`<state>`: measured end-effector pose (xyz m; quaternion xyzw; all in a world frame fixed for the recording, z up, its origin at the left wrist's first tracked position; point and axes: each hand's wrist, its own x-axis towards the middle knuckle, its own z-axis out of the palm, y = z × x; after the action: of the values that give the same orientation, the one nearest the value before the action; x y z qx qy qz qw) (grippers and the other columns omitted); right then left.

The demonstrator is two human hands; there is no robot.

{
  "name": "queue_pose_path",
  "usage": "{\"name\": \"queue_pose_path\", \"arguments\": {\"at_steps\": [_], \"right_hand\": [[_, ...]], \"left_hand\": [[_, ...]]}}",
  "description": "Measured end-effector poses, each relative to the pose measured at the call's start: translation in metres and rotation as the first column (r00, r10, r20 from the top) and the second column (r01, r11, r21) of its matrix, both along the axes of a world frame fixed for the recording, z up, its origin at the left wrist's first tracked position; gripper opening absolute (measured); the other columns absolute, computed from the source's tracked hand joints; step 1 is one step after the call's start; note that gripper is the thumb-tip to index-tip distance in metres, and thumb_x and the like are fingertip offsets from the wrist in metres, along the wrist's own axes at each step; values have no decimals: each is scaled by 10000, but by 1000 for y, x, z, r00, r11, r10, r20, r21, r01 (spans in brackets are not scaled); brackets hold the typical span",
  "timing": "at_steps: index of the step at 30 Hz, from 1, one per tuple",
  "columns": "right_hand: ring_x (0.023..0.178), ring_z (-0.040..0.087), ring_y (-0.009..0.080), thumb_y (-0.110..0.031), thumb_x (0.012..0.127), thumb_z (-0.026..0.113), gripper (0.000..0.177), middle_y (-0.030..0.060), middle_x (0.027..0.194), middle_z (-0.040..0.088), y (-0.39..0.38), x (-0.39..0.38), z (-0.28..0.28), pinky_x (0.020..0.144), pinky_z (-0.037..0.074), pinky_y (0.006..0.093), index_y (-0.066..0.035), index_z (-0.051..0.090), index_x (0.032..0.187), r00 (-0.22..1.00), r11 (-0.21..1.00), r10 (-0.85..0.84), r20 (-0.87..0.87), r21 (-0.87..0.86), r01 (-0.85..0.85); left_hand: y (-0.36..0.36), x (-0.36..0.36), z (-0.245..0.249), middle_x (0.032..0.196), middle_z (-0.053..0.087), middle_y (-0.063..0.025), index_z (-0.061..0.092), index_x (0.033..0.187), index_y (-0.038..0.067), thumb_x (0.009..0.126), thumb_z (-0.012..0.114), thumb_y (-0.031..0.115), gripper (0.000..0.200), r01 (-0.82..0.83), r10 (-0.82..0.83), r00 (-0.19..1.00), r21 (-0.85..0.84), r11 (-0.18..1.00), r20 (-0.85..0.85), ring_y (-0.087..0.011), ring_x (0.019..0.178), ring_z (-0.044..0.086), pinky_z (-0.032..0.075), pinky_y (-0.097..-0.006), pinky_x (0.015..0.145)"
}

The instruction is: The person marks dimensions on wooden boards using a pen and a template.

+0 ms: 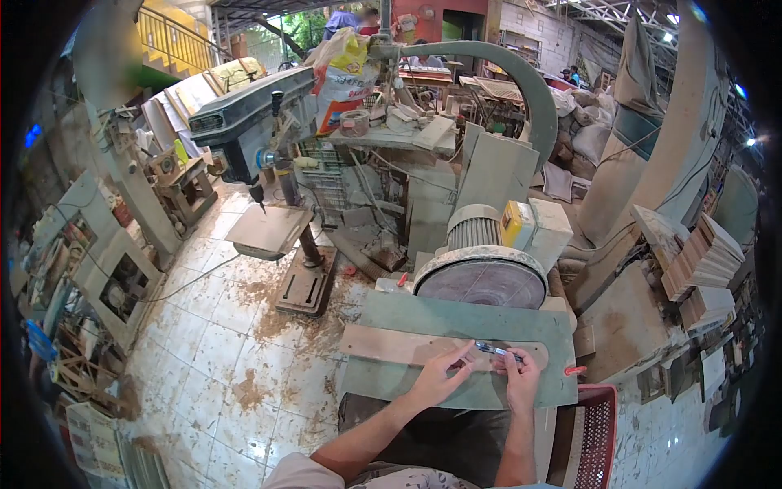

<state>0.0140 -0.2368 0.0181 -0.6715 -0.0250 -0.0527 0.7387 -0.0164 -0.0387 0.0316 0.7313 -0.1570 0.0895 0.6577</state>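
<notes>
In the head view, a small slim pen-like thing (491,349), shiny silver with dark parts, lies crosswise between my two hands. My right hand (520,381) is closed on its right end, thumb and fingers pinched. At the left end are the fingertips of my left hand (442,375), bent in around it. Below both hands is a long flat wooden strip (391,345) with a rounded right end and small dark holes. It rests on the green worktable (456,316) of a disc sander, whose round disc (482,279) stands upright just beyond.
A drill press (244,155) with a square wooden table stands ahead to the left, over sawdust-strewn white tiles. Beside my right arm is a red plastic crate (601,432). Stacked wood pieces (705,261) are at the right. A printed sack (342,73) sits on the cluttered bench behind.
</notes>
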Motion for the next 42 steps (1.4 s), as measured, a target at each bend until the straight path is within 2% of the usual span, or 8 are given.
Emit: {"name": "queue_pose_path", "arguments": {"at_steps": [4,10,16,23,26,29,34,42], "right_hand": [[754,687,138,-122,958,590,179,109,866,702,-2,0,0,649,522,229,24,596,1061,1000,999,-20,-21,39,21],[752,685,134,-131,957,594,189,106,863,704,1,1,0,650,521,230,27,596,1062,1000,999,-19,-4,27,19],[754,685,135,-134,955,599,196,104,855,700,-2,1,-3,650,524,234,29,596,1063,1000,1000,-22,-4,22,22],[755,685,133,-132,953,603,189,98,861,696,2,1,1,645,523,231,24,600,1059,999,999,-29,-14,41,30],[764,686,132,-122,950,604,181,93,869,694,1,1,0,646,521,225,20,599,1061,999,999,-27,-28,36,28],[778,687,134,-111,945,607,168,96,895,697,0,0,0,648,520,227,19,598,1051,1000,998,-4,5,-63,4],[793,689,140,-105,940,613,144,102,937,703,2,-1,4,655,524,232,7,597,1029,1000,999,30,0,-31,-30],[813,678,135,-94,934,616,126,112,998,698,2,-3,8,692,520,240,-7,601,1025,999,999,44,-4,8,-44]], "left_hand": [[1,3,-5,1034,645,-114,463,1396,35,921,603,88,497,37,-42,998,98,995,42,-172,913,633,504,-295,838],[-1,0,-2,1054,646,-114,446,1410,41,918,607,83,519,3,-4,999,15,1000,32,-169,916,635,504,-293,840],[0,3,-4,1040,642,-111,438,1415,36,914,618,83,534,33,-41,997,111,993,71,-165,914,629,505,-291,833],[-2,2,-4,1074,637,-107,463,1393,30,914,613,70,504,-18,19,998,-10,1000,62,-156,912,625,509,-289,818],[-1,1,-2,1075,641,-103,501,1359,21,911,614,64,464,-50,49,999,-66,997,-20,-144,921,618,510,-283,813],[-1,1,0,1015,658,-89,573,1266,1,906,620,60,368,-110,110,994,-5,994,-18,-137,898,626,514,-278,800],[-2,5,-18,913,671,-68,634,1063,-45,910,624,52,182,-147,128,982,-134,980,-142,-119,818,642,521,-257,751],[-2,5,-19,892,672,-58,643,1042,-42,905,640,56,169,-121,96,981,-142,982,-169,-95,809,618,507,-238,723]]}}
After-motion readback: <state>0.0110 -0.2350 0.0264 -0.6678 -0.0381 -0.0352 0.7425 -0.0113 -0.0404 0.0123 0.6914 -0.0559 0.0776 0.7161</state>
